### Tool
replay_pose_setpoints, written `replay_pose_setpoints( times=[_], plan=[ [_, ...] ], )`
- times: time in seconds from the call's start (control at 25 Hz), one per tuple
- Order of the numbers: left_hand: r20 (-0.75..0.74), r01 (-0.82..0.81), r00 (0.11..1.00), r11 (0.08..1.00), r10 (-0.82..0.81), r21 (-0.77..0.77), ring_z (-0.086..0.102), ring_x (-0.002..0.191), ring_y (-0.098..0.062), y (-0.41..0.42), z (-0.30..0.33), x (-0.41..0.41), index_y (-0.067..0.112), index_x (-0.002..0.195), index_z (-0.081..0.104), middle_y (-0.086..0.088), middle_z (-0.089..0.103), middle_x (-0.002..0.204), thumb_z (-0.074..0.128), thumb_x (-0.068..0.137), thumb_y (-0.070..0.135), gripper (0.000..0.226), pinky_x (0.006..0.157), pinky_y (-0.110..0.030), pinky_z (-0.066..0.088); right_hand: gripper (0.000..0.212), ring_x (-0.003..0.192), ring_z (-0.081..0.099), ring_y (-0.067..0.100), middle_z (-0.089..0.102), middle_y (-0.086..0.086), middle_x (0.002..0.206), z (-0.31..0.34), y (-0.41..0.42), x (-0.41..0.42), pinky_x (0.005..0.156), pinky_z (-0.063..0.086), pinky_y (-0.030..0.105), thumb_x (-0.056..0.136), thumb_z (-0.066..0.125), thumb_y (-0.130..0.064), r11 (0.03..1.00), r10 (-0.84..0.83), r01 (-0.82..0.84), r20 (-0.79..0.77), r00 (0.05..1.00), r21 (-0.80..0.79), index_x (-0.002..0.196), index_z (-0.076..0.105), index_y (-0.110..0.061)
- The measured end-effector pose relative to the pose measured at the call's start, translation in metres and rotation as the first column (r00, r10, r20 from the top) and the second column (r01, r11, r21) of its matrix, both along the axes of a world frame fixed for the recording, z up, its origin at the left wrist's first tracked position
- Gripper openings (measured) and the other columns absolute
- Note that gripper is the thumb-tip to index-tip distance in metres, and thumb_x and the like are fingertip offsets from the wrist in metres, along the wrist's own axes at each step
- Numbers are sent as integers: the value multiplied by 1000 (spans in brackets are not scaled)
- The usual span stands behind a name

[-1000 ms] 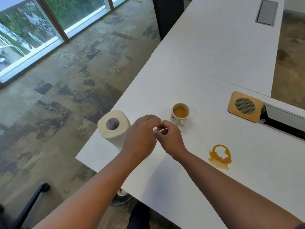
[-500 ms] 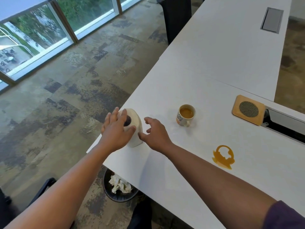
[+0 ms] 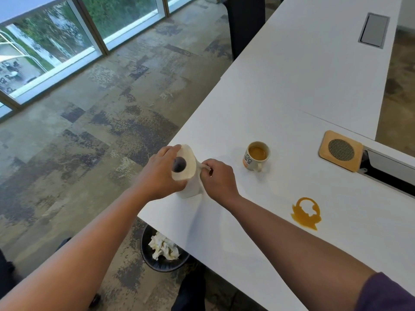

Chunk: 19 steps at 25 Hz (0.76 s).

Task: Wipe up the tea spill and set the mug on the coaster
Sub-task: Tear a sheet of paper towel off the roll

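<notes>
A roll of tissue paper (image 3: 187,163) stands near the left edge of the white table (image 3: 280,104). My left hand (image 3: 160,173) grips the roll from its left side and tilts it. My right hand (image 3: 219,179) pinches the loose end of the paper at the roll's right side. A mug (image 3: 256,156) of tea stands upright to the right of my hands. A brown, ring-shaped tea spill (image 3: 306,213) lies on the table nearer me, on the right. A square wooden coaster (image 3: 340,150) with a round mesh centre sits farther right.
A black waste bin (image 3: 162,251) with crumpled paper stands on the floor under the table's near left edge. A cable slot (image 3: 390,169) opens in the table right of the coaster. A grey hatch (image 3: 374,30) lies far back.
Both hands moved from in front of the mug to the roll. My left hand now grips the roll and tilts it, and my right hand has pinched its loose end.
</notes>
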<state>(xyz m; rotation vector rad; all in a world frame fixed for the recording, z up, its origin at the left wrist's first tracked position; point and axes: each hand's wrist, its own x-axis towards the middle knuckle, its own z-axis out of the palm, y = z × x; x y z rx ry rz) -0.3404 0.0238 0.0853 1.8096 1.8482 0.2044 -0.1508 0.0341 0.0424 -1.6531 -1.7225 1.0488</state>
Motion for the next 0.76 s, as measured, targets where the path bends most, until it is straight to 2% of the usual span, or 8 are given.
replay_pose_setpoints(
  times=[0.12, 0.24, 0.32, 0.4, 0.48, 0.56, 0.64, 0.76],
  plan=[
    [0, 142, 990, 987, -143, -78, 22, 150, -27, 4, 3, -1, 30, 162, 12, 11, 20, 163, 83, 73, 35, 113, 118, -49, 30, 12, 70, 60, 9, 67, -8, 77, 1, -1, 12, 57, 43, 23, 83, 53, -27, 999, -26, 25, -3, 1000, -36, 81, 65, -23],
    [-83, 258, 960, 958, -269, -128, 5, 155, -22, 6, 6, 5, 36, 161, 11, 15, 8, 167, 75, 76, 15, 107, 123, -50, 19, 10, 67, 59, 11, 65, -8, 71, 1, -2, 25, 56, 43, 25, 79, 55, -27, 997, -52, 52, 2, 999, -60, 76, 64, -22],
    [-119, 275, 948, 948, -295, -162, -5, 157, -21, 6, 9, 12, 46, 156, 13, 17, -5, 169, 66, 77, 0, 106, 123, -56, 17, 9, 65, 58, 10, 63, -9, 68, 1, -3, 33, 55, 42, 25, 76, 55, -29, 995, -71, 71, 1, 997, -66, 72, 62, -25],
    [-124, 264, 948, 941, -294, -212, -10, 156, -23, 5, 10, 17, 54, 151, 14, 18, -16, 168, 61, 76, -7, 108, 121, -58, 20, 9, 62, 56, 9, 62, -9, 65, 1, -5, 41, 54, 41, 25, 73, 54, -30, 992, -103, 102, -4, 995, -73, 66, 58, -26],
    [-73, 268, 953, 930, -295, -252, -11, 156, -25, 5, 9, 17, 56, 147, 13, 18, -20, 166, 69, 74, 0, 108, 118, -58, 27, 10, 64, 58, 12, 62, -7, 66, -1, -5, 50, 55, 45, 29, 74, 55, -30, 987, -138, 138, 5, 990, -84, 66, 57, -24],
    [1, 265, 962, 931, -273, -253, -12, 154, -22, 3, 5, 20, 53, 143, 17, 18, -17, 165, 85, 68, 24, 106, 117, -55, 28, 8, 70, 61, 15, 64, -6, 70, -4, -6, 58, 59, 50, 33, 76, 56, -28, 981, -154, 157, 34, 987, -110, 71, 58, -23],
    [28, 236, 972, 950, -235, -205, -9, 152, -20, 2, 0, 27, 48, 141, 23, 14, -9, 165, 91, 63, 49, 104, 118, -49, 25, 8, 74, 62, 17, 65, -8, 78, -5, -8, 63, 62, 52, 33, 73, 56, -30, 978, -140, 146, 48, 989, -150, 79, 58, -26],
    [9, 200, 980, 973, -200, -113, 7, 147, -26, 3, -7, 37, 42, 138, 29, 10, 10, 157, 83, 75, 53, 84, 114, -47, 32, 42, 94, 61, 12, 64, -13, 109, -6, -13, 61, 75, 54, 34, 67, 65, -37, 988, -36, 41, 36, 999, -150, 109, 56, -35]
  ],
)
